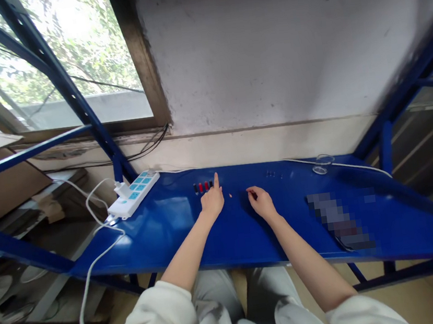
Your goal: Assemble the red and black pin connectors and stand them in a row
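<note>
My left hand point(212, 202) is over the blue tabletop, its index finger stretched forward and the other fingers bent. It is beside a short row of small cylinders, among them a black one point(195, 188) and a red one point(200, 187); it partly covers the row's right end. A tiny orange-pink piece point(230, 196) lies between my hands. To the right, my right hand point(261, 201) is low over the table with fingers curled and thumb and fingertips close together. Anything between those fingertips is too small to make out. Beyond it are several tiny thin pieces point(270, 174).
A white power strip point(135, 194) with a plug and cable is at the table's left. Clear ring-shaped items point(319, 170) are at the back right, near a white cable point(359, 166). A blurred-out dark flat object point(340, 223) lies at right. Blue frame posts point(386, 146) flank the table.
</note>
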The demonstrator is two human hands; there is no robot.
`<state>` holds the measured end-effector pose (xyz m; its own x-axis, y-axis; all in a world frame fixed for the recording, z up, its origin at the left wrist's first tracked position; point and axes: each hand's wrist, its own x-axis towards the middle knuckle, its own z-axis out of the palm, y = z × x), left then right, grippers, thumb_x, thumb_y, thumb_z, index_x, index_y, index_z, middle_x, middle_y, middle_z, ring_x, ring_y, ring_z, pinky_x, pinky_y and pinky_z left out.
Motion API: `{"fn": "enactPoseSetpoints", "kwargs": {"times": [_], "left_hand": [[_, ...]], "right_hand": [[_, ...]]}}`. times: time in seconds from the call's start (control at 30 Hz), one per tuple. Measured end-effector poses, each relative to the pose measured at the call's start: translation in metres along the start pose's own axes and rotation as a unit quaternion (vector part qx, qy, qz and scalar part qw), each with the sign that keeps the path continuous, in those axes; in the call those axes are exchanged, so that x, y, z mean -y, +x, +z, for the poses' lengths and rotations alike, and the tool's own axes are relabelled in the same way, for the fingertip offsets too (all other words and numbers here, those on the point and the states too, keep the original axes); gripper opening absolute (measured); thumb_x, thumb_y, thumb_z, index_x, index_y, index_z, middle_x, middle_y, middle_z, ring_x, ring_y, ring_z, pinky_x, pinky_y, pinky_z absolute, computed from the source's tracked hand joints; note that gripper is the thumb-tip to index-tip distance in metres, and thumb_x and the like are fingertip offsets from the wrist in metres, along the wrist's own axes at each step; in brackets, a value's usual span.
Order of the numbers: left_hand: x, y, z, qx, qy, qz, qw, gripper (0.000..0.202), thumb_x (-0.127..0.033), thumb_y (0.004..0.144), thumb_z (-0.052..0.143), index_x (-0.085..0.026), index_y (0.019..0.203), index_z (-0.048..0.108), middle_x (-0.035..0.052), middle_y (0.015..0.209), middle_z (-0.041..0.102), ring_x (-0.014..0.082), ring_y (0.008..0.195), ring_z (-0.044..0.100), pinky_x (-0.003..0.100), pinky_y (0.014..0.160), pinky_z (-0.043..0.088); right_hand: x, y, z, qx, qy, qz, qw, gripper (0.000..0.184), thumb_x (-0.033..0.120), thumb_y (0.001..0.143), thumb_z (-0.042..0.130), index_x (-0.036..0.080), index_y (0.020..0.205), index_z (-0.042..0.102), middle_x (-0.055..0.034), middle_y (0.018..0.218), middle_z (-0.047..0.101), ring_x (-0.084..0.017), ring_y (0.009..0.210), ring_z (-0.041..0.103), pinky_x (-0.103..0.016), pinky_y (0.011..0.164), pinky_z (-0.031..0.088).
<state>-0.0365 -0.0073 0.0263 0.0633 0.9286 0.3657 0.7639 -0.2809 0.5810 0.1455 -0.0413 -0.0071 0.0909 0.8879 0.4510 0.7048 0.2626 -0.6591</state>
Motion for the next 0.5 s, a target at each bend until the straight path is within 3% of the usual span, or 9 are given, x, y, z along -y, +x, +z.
{"fn": "enactPoseSetpoints", "kwargs": {"times": [0.17, 0.3, 0.4, 0.5], "left_hand": [[0.003, 0.005, 0.005, 0.023, 0.064, 0.013, 0.998, 0.045, -0.029, 0.084, 0.041, -0.016, 0.127, 0.041, 0.0073, 0.063, 0.058, 0.0238, 0.066, 0.062, 0.035, 0.074, 0.043], [0.007, 0.008, 0.01, 0.034, 0.103, 0.016, 0.994, 0.042, -0.026, 0.086, 0.035, -0.021, 0.128, 0.04, 0.0145, 0.088, 0.062, 0.0243, 0.07, 0.063, 0.035, 0.069, 0.044], [0.009, 0.01, 0.01, 0.031, 0.09, 0.018, 0.995, 0.036, -0.024, 0.086, 0.037, -0.019, 0.119, 0.048, 0.0154, 0.1, 0.06, 0.0234, 0.077, 0.063, 0.032, 0.07, 0.045], [0.008, 0.01, 0.005, 0.032, 0.023, 0.007, 0.999, 0.024, -0.018, 0.083, 0.042, -0.017, 0.102, 0.056, 0.0112, 0.089, 0.064, 0.0216, 0.082, 0.062, 0.03, 0.074, 0.045]], "right_hand": [[0.002, -0.001, -0.001, 0.002, 0.001, -0.004, 1.0, 0.026, 0.023, 0.079, 0.038, 0.017, 0.093, 0.059, -0.0076, 0.088, 0.063, -0.018, 0.082, 0.058, -0.031, 0.073, 0.047], [0.002, -0.001, 0.0, 0.002, -0.001, -0.007, 1.0, 0.026, 0.023, 0.079, 0.038, 0.017, 0.093, 0.059, -0.0075, 0.087, 0.063, -0.018, 0.08, 0.058, -0.031, 0.072, 0.047], [0.001, -0.001, 0.001, -0.002, 0.004, -0.01, 1.0, 0.026, 0.024, 0.079, 0.038, 0.017, 0.092, 0.059, -0.0077, 0.087, 0.063, -0.018, 0.08, 0.058, -0.032, 0.071, 0.047], [0.001, -0.001, 0.001, -0.01, 0.02, -0.009, 1.0, 0.026, 0.025, 0.079, 0.039, 0.017, 0.09, 0.06, -0.0081, 0.086, 0.063, -0.019, 0.079, 0.058, -0.032, 0.071, 0.046]]}}
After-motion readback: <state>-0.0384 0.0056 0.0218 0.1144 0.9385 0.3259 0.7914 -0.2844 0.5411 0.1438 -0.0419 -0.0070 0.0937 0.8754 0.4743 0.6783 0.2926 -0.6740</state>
